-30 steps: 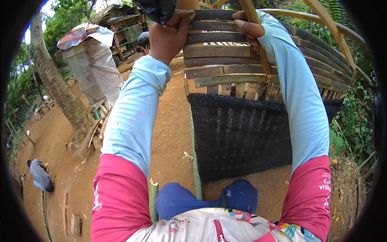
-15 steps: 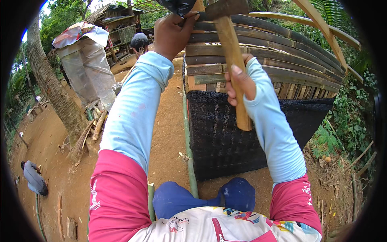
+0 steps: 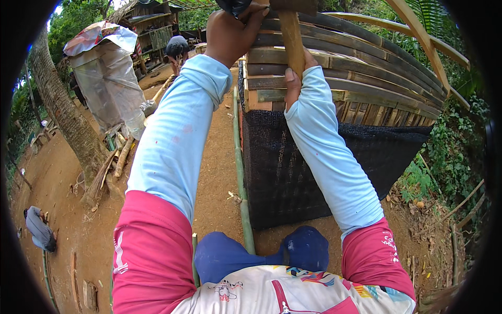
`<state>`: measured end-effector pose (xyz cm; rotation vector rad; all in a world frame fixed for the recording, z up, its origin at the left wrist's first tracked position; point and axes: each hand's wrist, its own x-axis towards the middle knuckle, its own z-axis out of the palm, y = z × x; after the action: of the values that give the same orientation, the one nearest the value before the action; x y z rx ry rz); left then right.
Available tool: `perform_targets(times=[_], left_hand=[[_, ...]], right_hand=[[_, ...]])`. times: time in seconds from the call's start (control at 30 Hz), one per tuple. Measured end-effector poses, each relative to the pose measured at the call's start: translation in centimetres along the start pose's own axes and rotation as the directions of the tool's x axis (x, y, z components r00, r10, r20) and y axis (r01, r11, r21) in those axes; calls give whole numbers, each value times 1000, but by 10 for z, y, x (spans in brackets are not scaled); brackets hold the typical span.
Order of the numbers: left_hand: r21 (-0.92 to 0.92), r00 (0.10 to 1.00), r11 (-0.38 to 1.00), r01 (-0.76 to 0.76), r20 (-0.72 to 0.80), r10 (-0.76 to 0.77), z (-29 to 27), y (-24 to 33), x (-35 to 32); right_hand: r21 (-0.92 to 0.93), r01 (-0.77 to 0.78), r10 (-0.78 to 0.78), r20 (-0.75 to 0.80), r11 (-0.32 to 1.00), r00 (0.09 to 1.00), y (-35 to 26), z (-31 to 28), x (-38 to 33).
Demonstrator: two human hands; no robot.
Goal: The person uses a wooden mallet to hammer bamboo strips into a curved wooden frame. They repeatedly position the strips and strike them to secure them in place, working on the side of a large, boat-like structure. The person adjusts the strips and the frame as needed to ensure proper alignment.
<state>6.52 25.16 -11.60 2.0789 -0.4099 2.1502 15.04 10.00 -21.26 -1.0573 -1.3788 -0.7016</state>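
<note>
My right hand (image 3: 297,78) grips the wooden handle of a hammer (image 3: 291,36), whose head sits at the top edge of the view. My left hand (image 3: 232,31) is clenched against the top of a wall of horizontal bamboo slats (image 3: 361,78); a dark object shows just above its fingers, and what it holds is unclear. Black netting (image 3: 324,162) hangs below the slats. Both arms wear light blue sleeves under pink ones.
A green bamboo pole (image 3: 241,172) runs along the foot of the netting on red-brown dirt. At left stand a palm trunk (image 3: 68,115), a plastic-wrapped stack (image 3: 107,78) and scrap wood. One person (image 3: 178,49) bends far off; another crouches (image 3: 39,230) at lower left. Greenery fills the right.
My right hand left the top slat, took the hammer by its handle, and now holds it higher and closer to the slats. My left hand stayed at the top.
</note>
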Motion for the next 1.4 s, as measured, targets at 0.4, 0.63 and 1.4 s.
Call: perform_targets(times=[0.4, 0.63, 1.4], left_hand=[[19, 983, 983, 185, -9, -185, -5, 32, 6], [75, 975, 973, 219, 20, -222, -3, 36, 9], [81, 977, 974, 212, -3, -213, -4, 38, 7]], right_hand=[[-114, 123, -129, -50, 986, 990, -2, -4, 1], [-168, 125, -133, -36, 978, 990, 9, -4, 8], [-206, 137, -150, -48, 969, 988, 9, -13, 4]])
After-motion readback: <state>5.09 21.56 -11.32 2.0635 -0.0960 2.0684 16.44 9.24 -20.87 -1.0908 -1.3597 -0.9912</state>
